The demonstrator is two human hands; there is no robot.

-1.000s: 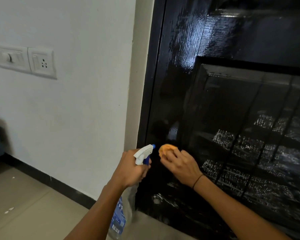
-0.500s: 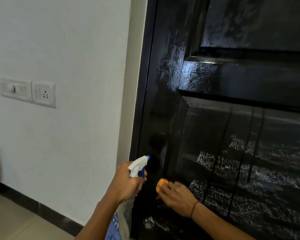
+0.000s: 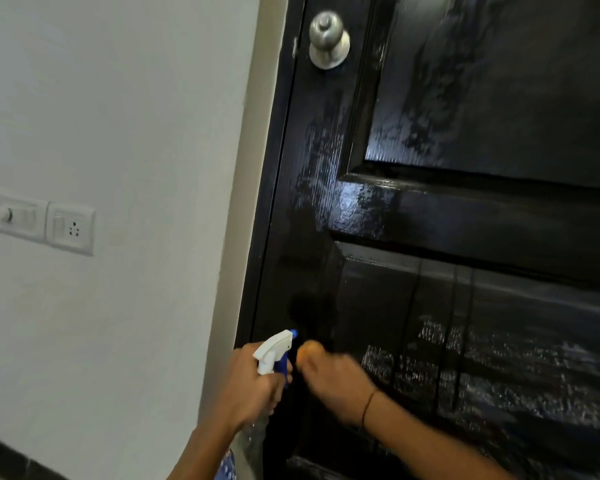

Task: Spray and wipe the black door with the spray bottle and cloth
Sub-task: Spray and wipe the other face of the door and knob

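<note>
Head view: spray bottle [image 3: 274, 355] gripped by left hand [image 3: 246, 393], nozzle aimed at black door [image 3: 499, 216]. Orange cloth [image 3: 307, 351] pressed to door's lower left by right hand [image 3: 333, 382], blurred.

Risk: white wall [image 3: 118, 133] or switch plate [image 3: 39, 221] misted if nozzle drifts; streaks left on glossy wet panel. Steel knob [image 3: 328, 39] seen above.
</note>
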